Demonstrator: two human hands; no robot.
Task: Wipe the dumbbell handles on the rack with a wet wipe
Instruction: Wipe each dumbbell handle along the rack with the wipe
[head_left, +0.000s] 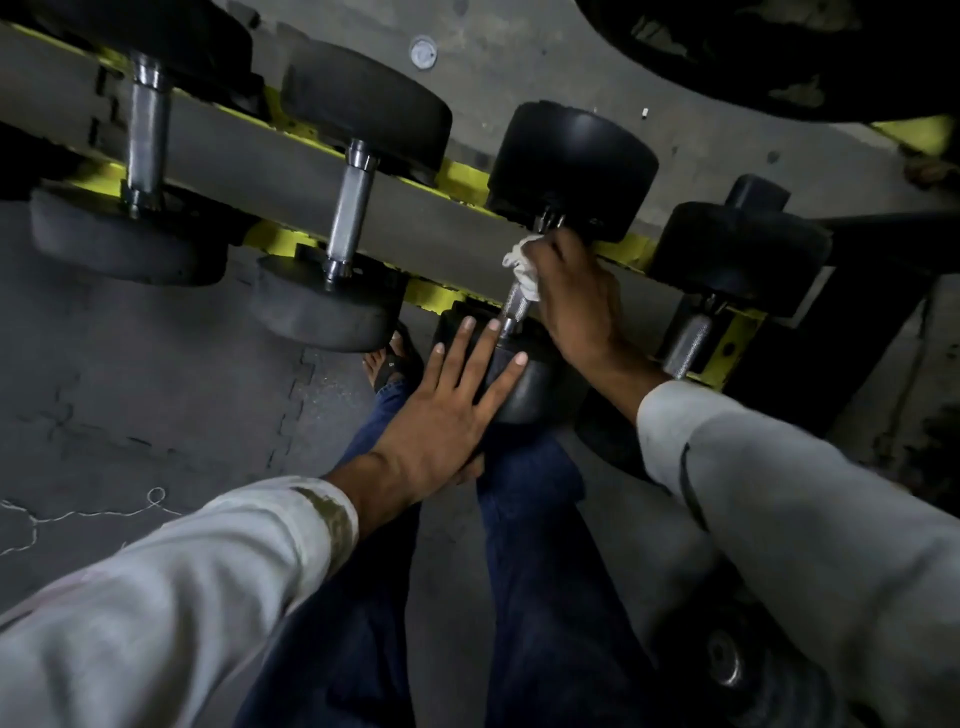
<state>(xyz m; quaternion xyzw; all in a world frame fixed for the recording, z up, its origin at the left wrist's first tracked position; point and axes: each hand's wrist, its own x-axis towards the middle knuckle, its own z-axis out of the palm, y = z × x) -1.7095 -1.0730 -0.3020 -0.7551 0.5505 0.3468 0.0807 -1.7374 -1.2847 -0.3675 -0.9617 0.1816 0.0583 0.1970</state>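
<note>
Several black dumbbells with steel handles lie across a yellow rack (457, 174). My right hand (576, 296) grips a crumpled white wet wipe (522, 265) around the upper part of the third dumbbell's handle (515, 306). My left hand (447, 405) rests with straight, spread fingers on that dumbbell's near head (524, 384). To the left are two more handles, one (353, 208) beside it and one (147, 137) further off. On the right a knurled handle (688, 338) shows below its black head.
A grey rail (249, 150) of the rack runs under the handles. My legs in blue jeans (530, 545) and a sandalled foot (389, 358) stand on grey floor mats. A weight plate (727, 665) lies low on the right. A large dark tyre-like shape (779, 47) fills the top right.
</note>
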